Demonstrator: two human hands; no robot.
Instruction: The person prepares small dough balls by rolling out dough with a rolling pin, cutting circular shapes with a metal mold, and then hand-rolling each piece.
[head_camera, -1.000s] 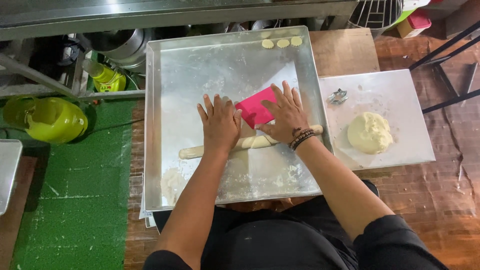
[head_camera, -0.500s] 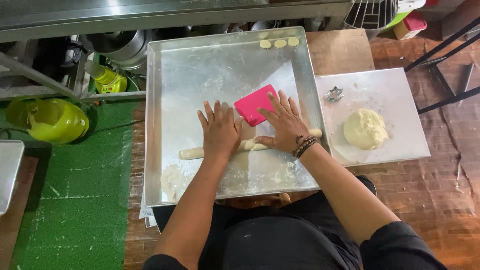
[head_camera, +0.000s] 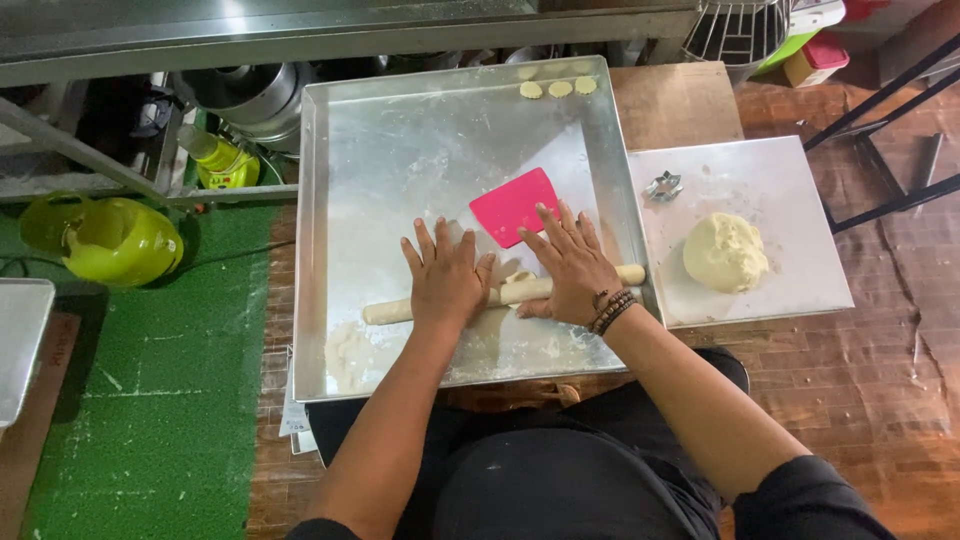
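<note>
**Two flat hands on a rope of dough in a floured tray**

The big square metal tray (head_camera: 330, 200) takes up the middle of the view, dusted with flour, and everything else is placed from it. To the tray's left lies a green mat (head_camera: 150, 400), with a lime-green jug (head_camera: 105, 240) on its far end. Touching the tray's right wall is a white board (head_camera: 780, 190), also floured. On that board sits a lump of pale dough (head_camera: 725, 250), with a small metal cutter (head_camera: 662, 186) beyond it, near the tray's wall.

Inside the tray, across its near half, lies a long dough roll (head_camera: 390, 311); its right end reaches the tray's right wall. The left hand (head_camera: 447, 280) lies palm down on the roll near its middle, fingers straight and slightly spread. The right hand (head_camera: 572, 268) lies palm down on the roll just to the right, fingers fanned wide, a beaded bracelet (head_camera: 610, 310) at the wrist. Neither hand grips anything; both press flat.

Just past the right fingertips, in the tray's middle, is a pink scraper (head_camera: 512, 203). In the tray's far right corner are three small dough rounds (head_camera: 558, 88) in a row.
</note>
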